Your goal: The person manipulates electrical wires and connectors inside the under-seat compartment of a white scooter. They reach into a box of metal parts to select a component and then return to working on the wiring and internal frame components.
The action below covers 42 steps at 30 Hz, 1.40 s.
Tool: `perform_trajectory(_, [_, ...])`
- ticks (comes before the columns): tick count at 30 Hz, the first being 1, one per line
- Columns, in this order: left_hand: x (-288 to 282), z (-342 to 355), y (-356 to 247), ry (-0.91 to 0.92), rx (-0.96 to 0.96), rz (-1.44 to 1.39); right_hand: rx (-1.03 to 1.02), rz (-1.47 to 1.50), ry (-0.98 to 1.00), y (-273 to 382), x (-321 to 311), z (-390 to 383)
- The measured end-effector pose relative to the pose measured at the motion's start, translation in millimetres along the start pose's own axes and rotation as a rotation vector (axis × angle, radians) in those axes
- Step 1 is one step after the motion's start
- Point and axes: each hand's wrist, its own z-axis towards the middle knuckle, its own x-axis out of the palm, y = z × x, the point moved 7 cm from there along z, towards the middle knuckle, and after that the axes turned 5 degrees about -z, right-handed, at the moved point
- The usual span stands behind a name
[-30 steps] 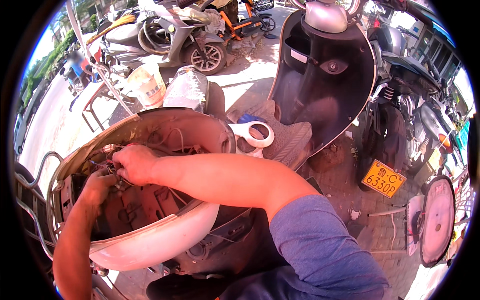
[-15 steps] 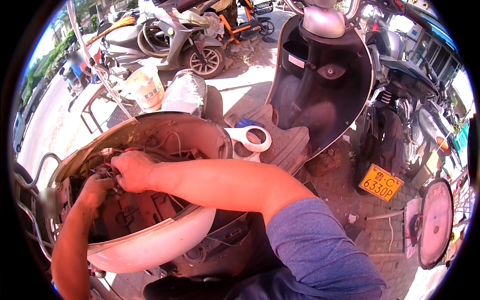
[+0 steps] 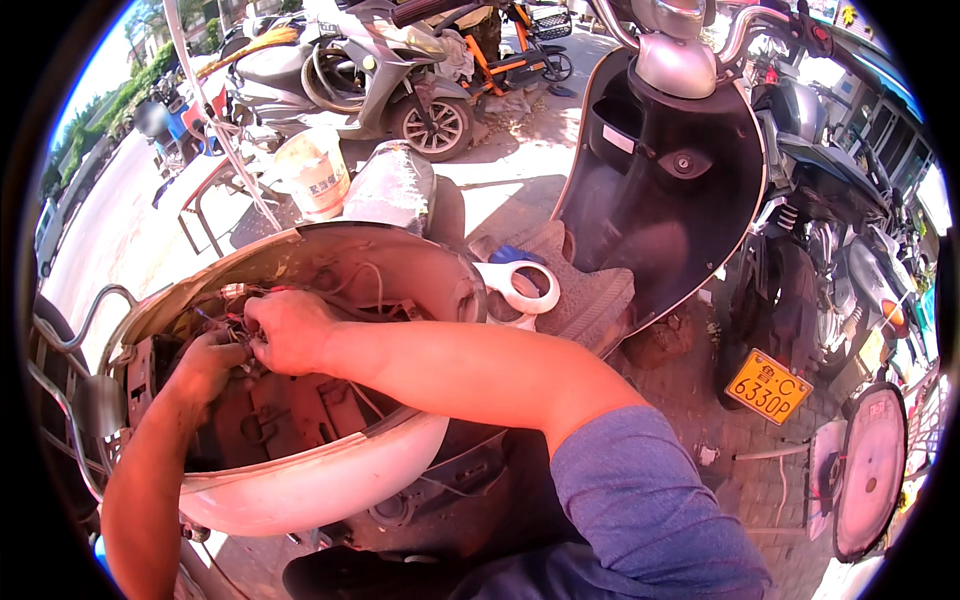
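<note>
**Both hands at the wires inside an opened scooter front**

The white scooter shell [image 3: 330,480] is seen lying open in the lower left, its hollow inside turned up toward the camera. Both hands are placed inside it, at the upper left of the hollow, where a small bundle of wires [image 3: 238,318] is found. The right hand [image 3: 290,330] is reached across from the right on a bare forearm, a blue sleeve [image 3: 640,500] being worn above the elbow; its fingers are curled closed over the wires. The left hand [image 3: 208,362] is brought up from the lower edge and set just beside the right one, touching it; its fingers are bent toward the same bundle, but whether they are pinched on a wire cannot be told. A thin pale cable [image 3: 375,285] is seen looping along the inner wall of the shell. A roll of white tape [image 3: 520,288] is laid just past the shell's right rim. Beyond it a black scooter [image 3: 660,200] is parked upright, with a yellow plate [image 3: 768,386] low on the right
</note>
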Motion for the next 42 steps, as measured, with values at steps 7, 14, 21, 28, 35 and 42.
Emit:
perform_trajectory(7, [-7, 5, 11, -0.014, -0.033, -0.058, -0.122, 0.007, -0.111, 1, 7, 3])
perform_trajectory(14, [-16, 2, 14, -0.038, -0.043, -0.047, -0.078, 0.019, 0.003, 22, -2, 3])
perform_trajectory(21, [-18, -1, 14, -0.045, -0.043, -0.059, -0.054, 0.006, 0.005, 17, 3, 3])
perform_trajectory(28, [-16, 1, 13, -0.062, -0.108, -0.134, -0.014, 0.112, 0.136, 15, 2, -4])
perform_trajectory(35, [-21, 1, 18, -0.117, -0.174, -0.222, -0.070, 0.076, 0.166, 12, 9, -2])
perform_trajectory(42, [-21, 1, 16, -0.088, -0.122, -0.180, -0.092, 0.012, 0.120, 13, 2, -1])
